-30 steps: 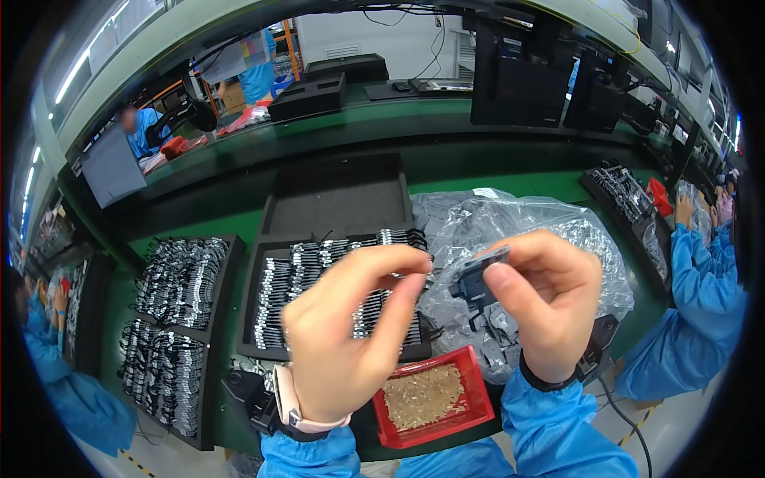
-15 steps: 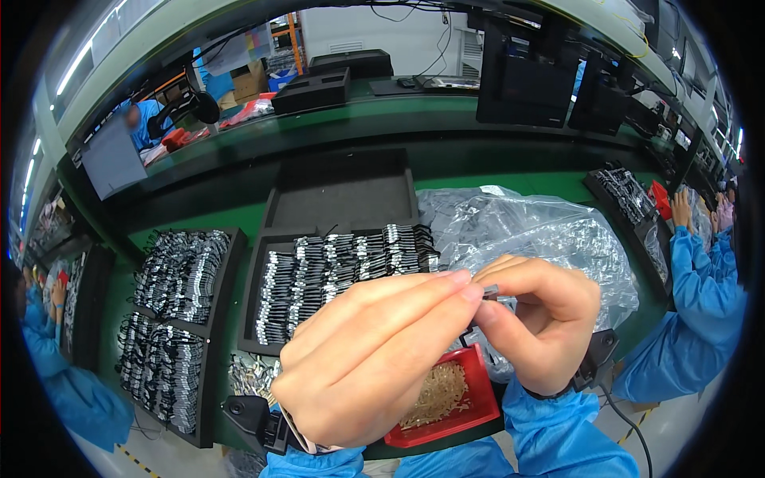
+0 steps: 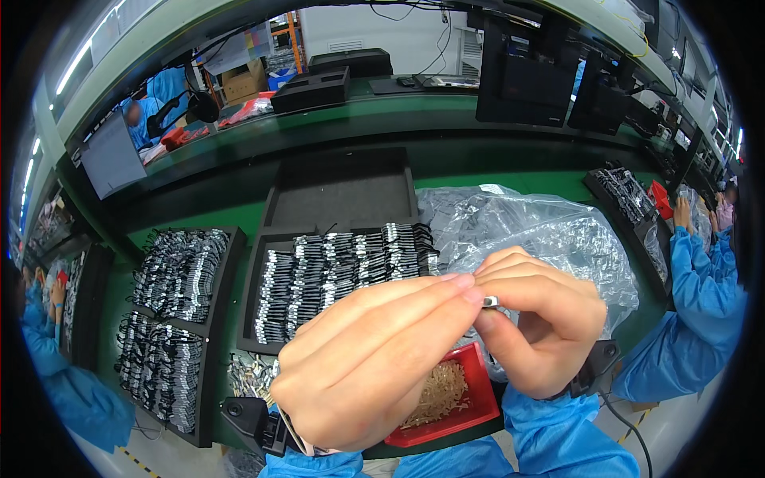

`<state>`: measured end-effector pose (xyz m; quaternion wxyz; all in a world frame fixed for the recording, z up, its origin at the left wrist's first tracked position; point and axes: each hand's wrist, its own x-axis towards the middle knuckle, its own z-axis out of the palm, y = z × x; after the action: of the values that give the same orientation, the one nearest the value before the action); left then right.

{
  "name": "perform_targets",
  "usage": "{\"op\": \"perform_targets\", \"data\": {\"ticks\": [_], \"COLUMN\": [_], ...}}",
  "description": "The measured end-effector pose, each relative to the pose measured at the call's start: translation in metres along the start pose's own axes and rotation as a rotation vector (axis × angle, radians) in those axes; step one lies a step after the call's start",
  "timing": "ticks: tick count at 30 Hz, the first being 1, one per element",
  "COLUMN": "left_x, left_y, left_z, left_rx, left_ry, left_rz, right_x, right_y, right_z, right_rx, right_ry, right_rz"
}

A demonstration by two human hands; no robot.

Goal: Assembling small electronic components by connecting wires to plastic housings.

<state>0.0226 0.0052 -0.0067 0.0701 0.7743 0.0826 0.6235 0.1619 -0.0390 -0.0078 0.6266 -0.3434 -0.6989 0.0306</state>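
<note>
Both hands meet in front of me above a red bin. My right hand [image 3: 550, 323] pinches a small silver metal piece [image 3: 490, 302] between thumb and forefinger; its end shows a dark spot. The fingertips of my left hand [image 3: 362, 362] close on the same piece from the other side, and that hand hides most of it. Under the hands, the red bin [image 3: 484, 390] holds many tiny tan bits. Behind them, a black foam tray [image 3: 253, 323] carries rows of small silver-and-black cabled parts. Loose metal pieces [image 3: 251, 374] lie beside my left wrist.
Another full black tray [image 3: 219, 319] stands at the left. A crumpled clear plastic bag [image 3: 550, 227] covers the bench right of centre. An empty black foam tray [image 3: 343, 191] sits behind the rows. Co-workers in blue sleeves [image 3: 689, 307] work at both sides.
The small metal piece has turned in my fingers, so its pale end with the dark spot now shows. My right hand has shifted slightly; my left has hardly moved.
</note>
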Motion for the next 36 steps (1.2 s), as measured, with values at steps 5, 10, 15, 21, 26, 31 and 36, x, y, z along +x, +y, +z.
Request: {"op": "perform_targets", "data": {"ticks": [5, 10, 15, 21, 26, 31, 36], "left_x": [0.001, 0.001, 0.000, -0.002, -0.001, 0.000, 0.004], "left_y": [0.002, 0.004, 0.004, 0.001, 0.000, -0.002, -0.006], "left_z": [-0.001, 0.001, 0.000, 0.003, 0.004, 0.003, 0.007], "left_rx": [0.000, 0.020, 0.026, 0.029, 0.049, 0.137, -0.041], "left_ry": [0.018, 0.024, 0.028, 0.030, 0.023, -0.016, -0.040], "left_rz": [0.004, 0.010, 0.004, 0.001, 0.014, 0.146, 0.085], "right_x": [0.002, 0.001, 0.000, -0.001, 0.000, -0.001, -0.001], "right_y": [-0.003, -0.004, -0.005, -0.003, -0.002, 0.001, -0.001], "right_z": [0.001, -0.001, 0.000, -0.001, 0.000, 0.003, -0.003], "right_rx": [-0.068, -0.115, -0.149, -0.206, -0.258, -0.227, -0.126], "right_ry": [0.008, 0.006, 0.008, -0.009, 0.009, 0.041, 0.074], "right_rz": [-0.069, -0.088, -0.125, -0.145, -0.170, -0.172, -0.086]}}
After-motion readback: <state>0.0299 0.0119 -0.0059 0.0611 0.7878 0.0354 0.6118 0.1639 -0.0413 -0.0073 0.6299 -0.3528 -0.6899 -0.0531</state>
